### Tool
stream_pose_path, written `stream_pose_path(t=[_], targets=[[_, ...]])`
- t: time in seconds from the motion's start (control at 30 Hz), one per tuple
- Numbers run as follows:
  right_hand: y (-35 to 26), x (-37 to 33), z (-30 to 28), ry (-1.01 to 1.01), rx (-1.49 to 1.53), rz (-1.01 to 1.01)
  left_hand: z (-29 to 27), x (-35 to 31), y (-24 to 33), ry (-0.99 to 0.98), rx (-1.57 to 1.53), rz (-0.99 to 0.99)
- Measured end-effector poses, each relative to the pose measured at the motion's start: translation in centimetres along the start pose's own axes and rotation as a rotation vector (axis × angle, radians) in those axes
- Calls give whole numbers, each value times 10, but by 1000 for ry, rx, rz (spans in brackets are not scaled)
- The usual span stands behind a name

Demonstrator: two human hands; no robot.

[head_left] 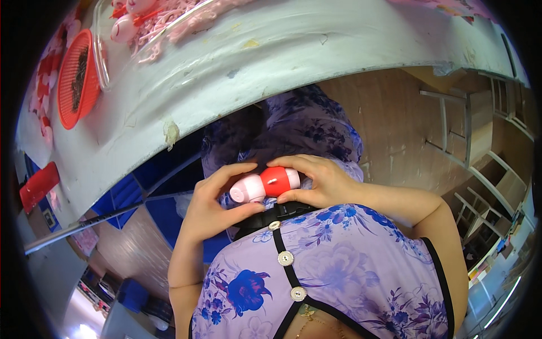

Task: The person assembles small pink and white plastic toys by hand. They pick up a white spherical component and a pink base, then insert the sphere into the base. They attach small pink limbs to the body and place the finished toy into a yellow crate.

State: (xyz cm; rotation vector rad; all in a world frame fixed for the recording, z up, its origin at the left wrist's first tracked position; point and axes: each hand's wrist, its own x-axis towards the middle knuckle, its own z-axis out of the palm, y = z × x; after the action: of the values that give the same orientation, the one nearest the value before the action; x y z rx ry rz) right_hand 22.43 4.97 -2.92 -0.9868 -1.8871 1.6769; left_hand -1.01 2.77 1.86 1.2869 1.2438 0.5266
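Note:
Above my lap I hold a small plastic pig-like toy figure, lying on its side. Its pale pink head (pixel 247 189) with a snout points left, and its red body (pixel 273 182) ends in a pale pink base on the right. My right hand (pixel 323 179) grips the body end between thumb and fingers. My left hand (pixel 213 199) curves around the head, thumb below and fingers above. Some of the left fingertips are hidden behind the figure.
A white-covered table (pixel 271 62) stands ahead. On it are a clear tray (pixel 101 62) of pink parts and a red basket (pixel 90 85) holding small dark pieces. A red box-like object (pixel 39 186) lies at the left. Blue bins (pixel 121 200) sit below; stools (pixel 468 130) stand right.

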Motion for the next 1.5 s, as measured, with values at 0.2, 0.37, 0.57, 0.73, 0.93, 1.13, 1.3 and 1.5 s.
stream_pose_path(t=[0.2,0.37,0.57,0.73,0.93,1.13,1.3,1.5], targets=[[2,-2,0,-12,59,94,11,-18,-35,137,-211,24],[2,-4,-2,-55,50,171,19,-16,-34,176,-95,86],[-6,-3,-9,-64,154,241,16,-10,-23,178,-142,66],[-22,10,-21,-63,499,74,11,2,-2,230,-494,350],[-74,36,-35,33,830,-175,14,16,19,407,-158,555],[-97,66,-36,136,857,-384,1,43,56,478,-208,614],[-104,79,-37,172,832,-425,-7,50,79,453,-328,630],[-107,99,-40,250,882,-473,-19,66,96,467,-304,688]])
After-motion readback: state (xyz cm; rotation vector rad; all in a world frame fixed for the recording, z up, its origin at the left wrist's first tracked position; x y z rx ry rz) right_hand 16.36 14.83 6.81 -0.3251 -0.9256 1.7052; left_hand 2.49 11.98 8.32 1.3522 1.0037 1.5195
